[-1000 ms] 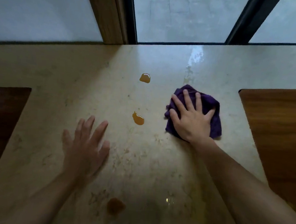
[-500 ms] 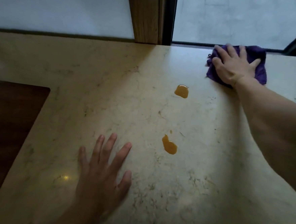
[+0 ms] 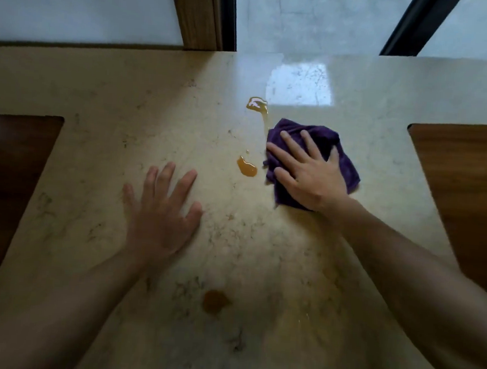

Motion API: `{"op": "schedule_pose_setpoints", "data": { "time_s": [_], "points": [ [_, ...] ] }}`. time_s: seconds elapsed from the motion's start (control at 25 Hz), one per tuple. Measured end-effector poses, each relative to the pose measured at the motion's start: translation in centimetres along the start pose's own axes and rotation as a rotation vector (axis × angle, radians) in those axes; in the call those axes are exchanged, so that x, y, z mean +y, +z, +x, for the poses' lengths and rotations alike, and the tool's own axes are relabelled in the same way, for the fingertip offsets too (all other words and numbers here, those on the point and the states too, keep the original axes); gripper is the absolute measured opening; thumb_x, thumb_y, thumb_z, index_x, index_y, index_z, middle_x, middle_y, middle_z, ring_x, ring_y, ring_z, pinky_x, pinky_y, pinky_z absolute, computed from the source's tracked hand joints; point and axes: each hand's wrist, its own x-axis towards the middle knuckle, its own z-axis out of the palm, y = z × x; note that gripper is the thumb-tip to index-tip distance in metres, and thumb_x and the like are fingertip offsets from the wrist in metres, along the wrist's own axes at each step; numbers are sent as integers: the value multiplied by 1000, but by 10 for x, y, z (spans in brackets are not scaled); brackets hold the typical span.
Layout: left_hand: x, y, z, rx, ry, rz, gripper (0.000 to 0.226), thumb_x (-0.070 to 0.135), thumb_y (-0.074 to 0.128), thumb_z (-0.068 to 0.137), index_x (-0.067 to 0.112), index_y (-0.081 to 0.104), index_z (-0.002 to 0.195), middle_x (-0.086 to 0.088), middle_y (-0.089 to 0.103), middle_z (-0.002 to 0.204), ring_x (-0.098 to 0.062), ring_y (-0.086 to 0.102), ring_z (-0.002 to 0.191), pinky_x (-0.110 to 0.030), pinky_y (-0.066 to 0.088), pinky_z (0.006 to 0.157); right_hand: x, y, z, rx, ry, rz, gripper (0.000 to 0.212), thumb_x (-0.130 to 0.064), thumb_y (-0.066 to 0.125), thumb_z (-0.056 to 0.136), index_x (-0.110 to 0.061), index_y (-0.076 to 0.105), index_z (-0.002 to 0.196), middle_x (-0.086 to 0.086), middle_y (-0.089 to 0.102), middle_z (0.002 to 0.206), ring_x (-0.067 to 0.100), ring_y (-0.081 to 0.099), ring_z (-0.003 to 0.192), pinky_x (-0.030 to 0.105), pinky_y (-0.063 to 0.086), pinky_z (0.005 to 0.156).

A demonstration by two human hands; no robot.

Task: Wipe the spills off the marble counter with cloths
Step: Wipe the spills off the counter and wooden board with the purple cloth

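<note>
Pressing flat with spread fingers, the right hand covers the purple cloth right of centre; the left hand lies open on the marble counter.

Your right hand presses the purple cloth flat on the marble counter, just right of two amber spills; your left hand rests spread nearby.
</note>
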Motion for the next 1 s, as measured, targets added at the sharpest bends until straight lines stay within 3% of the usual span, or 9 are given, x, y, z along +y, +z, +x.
{"op": "schedule_pose_setpoints", "data": {
  "time_s": [0.16, 0.24, 0.32, 0.44, 0.52, 0.68, 0.8, 1.0],
  "points": [
    [-4, 0, -2, 4, 41, -88, 67, 58, 28, 87, 37, 28, 150, -4, 17, 165, -29, 9, 153, -67, 3, 115, -45, 36, -174, 16, 69, -17, 56, -60, 10, 97, -52, 6, 152, -17, -6, 164, 19, -12, 152, 69, 4, 113],
    [-13, -6, -11, -28, 126, -81, 67, 56, 32, 84, 28, 39, 144, -11, 27, 161, -31, 22, 148, -63, 16, 115, -69, 56, -261, -5, 133, -12, 56, -61, 11, 97, -54, -1, 151, -19, -10, 163, 16, -16, 151, 69, 2, 114],
    [-28, -13, -33, -20, 236, -65, 66, 55, 32, 81, 18, 47, 134, -19, 40, 149, -36, 36, 136, -56, 33, 108, -96, 71, -333, 58, 211, -27, 56, -61, 15, 98, -52, 2, 152, -17, -2, 164, 17, -8, 152, 70, 10, 113],
    [-58, -21, -56, -4, 314, -37, 62, 52, 31, 86, 16, 45, 134, -19, 40, 148, -38, 38, 135, -54, 36, 108, -152, 86, -386, 108, 486, 22, 57, -57, 19, 97, -50, 9, 153, -13, 7, 165, 20, 1, 152, 71, 19, 108],
    [-75, -22, -55, 5, 334, -10, 64, 53, 27, 88, 16, 42, 138, -18, 38, 151, -39, 35, 138, -56, 34, 111, -199, 96, -383, 121, 645, 62, 58, -54, 24, 95, -47, 19, 153, -8, 16, 164, 23, 10, 151, 73, 19, 105],
    [-94, -18, -34, 32, 331, 25, 63, 49, 29, 87, 17, 41, 140, -17, 36, 154, -38, 33, 140, -57, 31, 112, -271, 101, -344, 97, 759, 97, 61, -51, 28, 92, -37, 33, 151, -3, 24, 162, 31, 20, 149, 75, 20, 100],
    [-93, -19, -7, 27, 286, 12, 61, 48, 31, 85, 20, 40, 139, -15, 33, 156, -35, 30, 142, -57, 27, 113, -277, 94, -300, 88, 823, 138, 63, -52, 26, 93, -33, 28, 154, 0, 18, 164, 34, 14, 150, 78, 19, 99],
    [-92, -11, 13, 10, 213, -14, 68, 54, 22, 87, 25, 33, 147, -10, 26, 161, -31, 21, 149, -60, 14, 116, -232, 76, -166, 144, 720, 151, 64, -55, 13, 95, -39, 3, 156, -5, -10, 165, 31, -14, 151, 77, 2, 106]
  ]
}}
